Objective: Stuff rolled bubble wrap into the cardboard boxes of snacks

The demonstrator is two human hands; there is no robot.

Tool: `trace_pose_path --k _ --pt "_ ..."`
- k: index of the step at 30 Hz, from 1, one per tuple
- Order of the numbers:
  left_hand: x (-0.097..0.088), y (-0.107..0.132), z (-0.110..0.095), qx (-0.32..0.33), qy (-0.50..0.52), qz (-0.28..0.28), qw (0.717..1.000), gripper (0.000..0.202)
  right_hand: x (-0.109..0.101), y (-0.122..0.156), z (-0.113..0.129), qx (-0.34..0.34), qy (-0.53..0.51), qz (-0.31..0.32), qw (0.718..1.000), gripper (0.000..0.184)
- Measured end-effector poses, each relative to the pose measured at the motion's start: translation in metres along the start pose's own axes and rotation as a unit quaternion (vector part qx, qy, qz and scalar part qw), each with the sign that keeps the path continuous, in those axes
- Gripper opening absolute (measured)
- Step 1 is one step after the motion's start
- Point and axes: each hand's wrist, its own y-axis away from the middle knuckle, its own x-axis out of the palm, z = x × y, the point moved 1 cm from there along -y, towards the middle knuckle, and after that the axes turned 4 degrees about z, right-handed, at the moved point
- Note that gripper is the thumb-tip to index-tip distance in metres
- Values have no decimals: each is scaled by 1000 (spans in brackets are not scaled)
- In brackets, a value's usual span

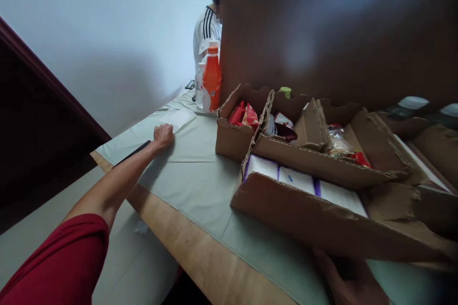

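My left hand (pixel 163 136) is closed in a fist on the cloth-covered table (pixel 200 140), its fingers at the near edge of a clear plastic bag (pixel 183 118) lying flat. Behind my left forearm lies a thin black flat object (pixel 134 152). My right hand (pixel 352 279) is at the bottom edge of the view, partly cut off and dim, just below the front wall of a cardboard organizer box (pixel 304 214). Its thumb and fingers look apart, with a dark gap between them. White tissue packs (pixel 296 178) with purple edges fill the box's front compartment.
Red snack packets (pixel 245 114) and other wrapped packets (pixel 343 145) sit in rear compartments. An orange bottle (pixel 212 81) and a clear bottle (pixel 199 88) stand left of a tall cardboard panel (pixel 322 43). Beyond them is a person in a white striped shirt (pixel 207 28).
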Motion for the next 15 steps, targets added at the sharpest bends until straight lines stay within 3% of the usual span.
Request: trace_pose_path --k 4,8,10,12,15 --pt "-29 26 -3 18 42 -39 998 21 -1 -2 5 45 -9 31 998 57" --pt "-54 96 -1 90 114 -21 989 15 -11 5 -1 -37 12 26 999 67" --pt "-61 143 2 143 149 24 978 13 -18 23 -9 -79 23 -14 996 67" --pt "-65 189 2 205 195 85 955 15 -23 51 -9 -125 17 -47 991 54" --pt "-72 244 -9 308 273 214 886 11 -27 98 24 -278 -14 17 960 45"
